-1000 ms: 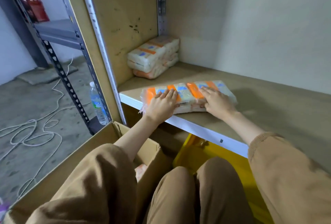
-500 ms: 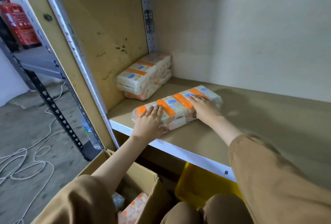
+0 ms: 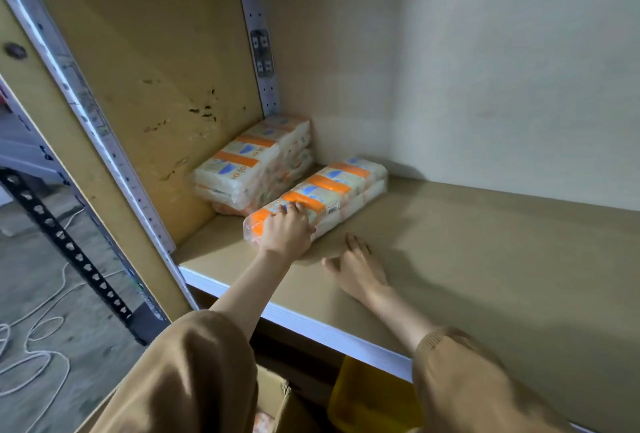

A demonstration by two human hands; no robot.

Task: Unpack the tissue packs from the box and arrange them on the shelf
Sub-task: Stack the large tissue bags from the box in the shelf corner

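Note:
Two orange-and-white tissue packs lie on the wooden shelf. The stacked pack sits in the back left corner against the side panel. A second tissue pack lies beside it, running from front left to the back wall. My left hand rests on the near end of this second pack, fingers curled over its top. My right hand lies flat on the bare shelf board just right of the pack, fingers apart, holding nothing. A corner of the cardboard box shows below the shelf.
A yellow bin stands under the shelf beside the box. The shelf's white front edge runs diagonally. A metal upright stands in the back corner. A black perforated rack leg and a white cable are on the floor at left.
The second pack has slid from the shelf's front edge to the back, next to the stacked pack. My right hand has come off it onto the board; the left stays on it.

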